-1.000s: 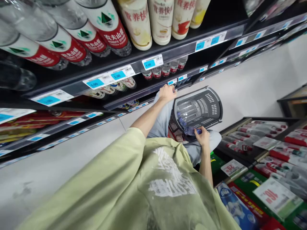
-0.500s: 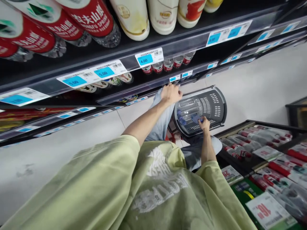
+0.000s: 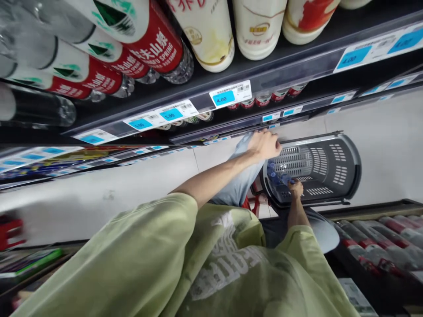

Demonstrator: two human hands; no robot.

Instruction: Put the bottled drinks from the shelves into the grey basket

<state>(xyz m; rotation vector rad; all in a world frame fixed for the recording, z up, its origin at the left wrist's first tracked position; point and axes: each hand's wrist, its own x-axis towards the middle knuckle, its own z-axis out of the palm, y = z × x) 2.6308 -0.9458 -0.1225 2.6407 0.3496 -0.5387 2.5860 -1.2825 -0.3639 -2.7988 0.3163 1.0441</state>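
Observation:
My right hand [image 3: 296, 189] is inside the grey shopping basket [image 3: 355, 160], closed around the end of a clear bluish plastic bottle [image 3: 286, 179]. More bluish bottles [image 3: 271, 169] lie at the near end of the basket, beside the held one. My left hand [image 3: 264, 144] rests over my bent knee, just left of the basket's rim, its fingers curled in. Nothing shows in that hand, though the undersides of its fingers are hidden.
Shelves with red-labelled water bottles [image 3: 158, 42], cream-coloured drink bottles [image 3: 211, 39] and blue price tags [image 3: 223, 97] run above and left. Another display of bottles [image 3: 380, 242] stands at the right. Pale tiled floor [image 3: 158, 180] lies between them.
My view has shifted, so the basket and both hands appear further right and slightly lower. The held bottle has moved toward the other bottles at the basket's near end.

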